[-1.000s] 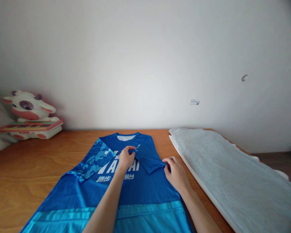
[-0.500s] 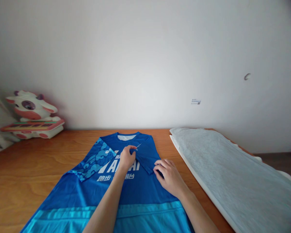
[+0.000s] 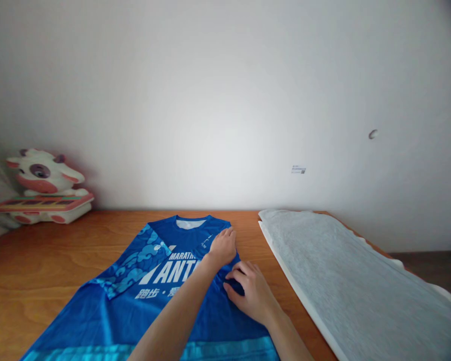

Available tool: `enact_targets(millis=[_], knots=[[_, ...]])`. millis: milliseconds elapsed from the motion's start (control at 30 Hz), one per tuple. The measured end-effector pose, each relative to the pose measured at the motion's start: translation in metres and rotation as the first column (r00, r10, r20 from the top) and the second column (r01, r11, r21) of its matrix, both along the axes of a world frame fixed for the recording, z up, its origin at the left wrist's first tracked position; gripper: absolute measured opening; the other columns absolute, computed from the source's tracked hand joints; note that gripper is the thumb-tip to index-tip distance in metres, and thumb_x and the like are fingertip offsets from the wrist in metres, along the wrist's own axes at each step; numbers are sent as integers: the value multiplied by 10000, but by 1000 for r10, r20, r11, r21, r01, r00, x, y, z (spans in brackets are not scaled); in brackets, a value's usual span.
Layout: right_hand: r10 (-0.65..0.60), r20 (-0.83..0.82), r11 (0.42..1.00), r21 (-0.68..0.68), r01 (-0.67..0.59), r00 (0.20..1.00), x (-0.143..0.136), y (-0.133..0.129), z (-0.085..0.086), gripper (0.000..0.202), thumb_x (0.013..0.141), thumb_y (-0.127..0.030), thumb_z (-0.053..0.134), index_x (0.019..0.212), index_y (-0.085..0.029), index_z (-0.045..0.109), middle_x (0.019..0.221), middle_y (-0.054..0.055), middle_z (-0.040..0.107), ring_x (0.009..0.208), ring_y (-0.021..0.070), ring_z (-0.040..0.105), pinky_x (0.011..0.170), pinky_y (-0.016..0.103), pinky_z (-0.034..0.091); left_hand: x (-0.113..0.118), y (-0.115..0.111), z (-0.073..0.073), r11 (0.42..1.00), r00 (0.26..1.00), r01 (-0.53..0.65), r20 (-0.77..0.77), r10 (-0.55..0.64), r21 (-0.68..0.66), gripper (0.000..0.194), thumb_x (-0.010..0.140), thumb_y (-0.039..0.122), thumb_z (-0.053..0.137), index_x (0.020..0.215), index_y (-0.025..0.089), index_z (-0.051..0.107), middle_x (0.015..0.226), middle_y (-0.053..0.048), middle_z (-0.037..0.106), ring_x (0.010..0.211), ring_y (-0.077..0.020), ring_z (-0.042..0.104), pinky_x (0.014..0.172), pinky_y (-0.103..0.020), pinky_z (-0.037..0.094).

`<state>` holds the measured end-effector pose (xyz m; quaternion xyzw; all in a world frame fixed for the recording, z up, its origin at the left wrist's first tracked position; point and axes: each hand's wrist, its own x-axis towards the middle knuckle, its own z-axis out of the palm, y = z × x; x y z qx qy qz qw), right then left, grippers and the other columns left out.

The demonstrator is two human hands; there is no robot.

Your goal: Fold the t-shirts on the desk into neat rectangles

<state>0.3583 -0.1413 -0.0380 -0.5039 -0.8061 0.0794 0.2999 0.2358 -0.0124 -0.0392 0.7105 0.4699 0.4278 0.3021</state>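
Note:
A blue short-sleeved T-shirt (image 3: 135, 326) with white lettering lies spread on the wooden table, its collar toward the wall. Its left sleeve, patterned with light-blue clouds, is folded inward over the front. My left hand (image 3: 223, 246) rests on the shirt's upper right, near the shoulder edge, with fingers bent downward and partly hidden; no cloth shows pinched in it. Just below, my right hand (image 3: 251, 293) touches the shirt's right side with thumb and fingers apart. My left forearm covers part of the lettering and most of the right sleeve.
To the right lies a grey-white cloth (image 3: 346, 271), running along the table's right side. A cow-shaped toy keyboard (image 3: 47, 188) stands at the back left on the wooden table (image 3: 41, 265). Behind everything rises a white wall (image 3: 195, 110) bearing a small label (image 3: 298, 170).
My left hand has moved right across the shirt, from the chest to the shoulder edge, uncovering more lettering. My right hand stays at the shirt's right side. The view has tilted slightly up.

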Motion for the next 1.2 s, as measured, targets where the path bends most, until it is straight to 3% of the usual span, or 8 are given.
enact_targets(millis=[100, 267, 500, 600, 767, 933, 1067, 1200], knots=[[10, -3, 1000, -5, -10, 1000, 1, 0, -1, 120, 873, -299, 691, 966, -279, 765, 998, 28, 671, 964, 213, 633, 868, 357, 489, 13, 19, -8, 1000, 1000, -6, 14, 6, -23, 175, 761, 168, 717, 925, 218, 685, 1270, -194, 703, 1352, -351, 545, 1212, -505, 263], [12, -1, 1000, 12, -12, 1000, 1, 0, -2, 91, 846, -329, 727, 885, -270, 785, 908, 24, 672, 891, 202, 639, 809, 338, 483, 4, 39, -18, 999, 1000, -28, 5, 28, -31, 206, 764, 233, 749, 959, 217, 683, 1347, -198, 670, 1433, -357, 457, 1245, -528, 132], [68, -40, 997, 31, -67, 997, 2, 1, 0, 107, 888, -298, 675, 933, -268, 768, 924, 11, 711, 892, 189, 640, 831, 333, 472, -5, 44, -8, 998, 992, -57, -116, 56, 0, 265, 807, 198, 668, 1068, 230, 700, 1366, -140, 668, 1383, -278, 524, 1222, -422, 262], [67, -33, 998, 19, -67, 997, 3, 1, 1, 217, 864, -236, 679, 1069, -271, 743, 995, 9, 716, 945, 195, 634, 871, 339, 471, -19, 41, 7, 993, 958, -121, -264, 115, -6, 343, 807, 144, 624, 1138, 197, 693, 1401, -173, 622, 1364, -293, 527, 1184, -397, 327], [104, 31, 993, 57, -106, 994, 2, 3, -2, 248, 850, -329, 752, 1095, -288, 745, 1000, 18, 697, 961, 210, 615, 873, 365, 462, -69, 24, 26, 959, 794, -282, -571, 209, -42, 261, 868, 284, 614, 1085, 160, 689, 1220, -223, 682, 1214, -421, 605, 1059, -580, 408], [124, 65, 984, 122, -132, 990, -3, 1, -1, 66, 906, -275, 716, 957, -280, 759, 937, 7, 680, 929, 190, 609, 852, 353, 454, -105, 6, 28, 943, 665, -323, -729, 163, -84, 132, 868, 305, 627, 913, 205, 701, 992, -123, 760, 999, -342, 713, 884, -433, 530], [88, -17, 990, 111, -85, 996, -3, -2, 6, 94, 941, -247, 645, 899, -260, 728, 931, 9, 678, 912, 182, 620, 840, 334, 465, -105, -1, 32, 953, 632, -301, -756, 169, -38, 206, 885, 205, 568, 1043, 211, 699, 1034, -107, 765, 993, -304, 717, 872, -389, 537], [-81, -69, 986, 140, 90, 994, 3, 3, 3, 198, 1000, -245, 521, 1098, -246, 694, 1046, 50, 699, 998, 214, 645, 910, 371, 471, -82, -13, 31, 979, 643, -185, -743, 185, 84, 358, 986, 255, 464, 1301, 177, 615, 1389, -147, 628, 1282, -291, 585, 1066, -400, 457]])
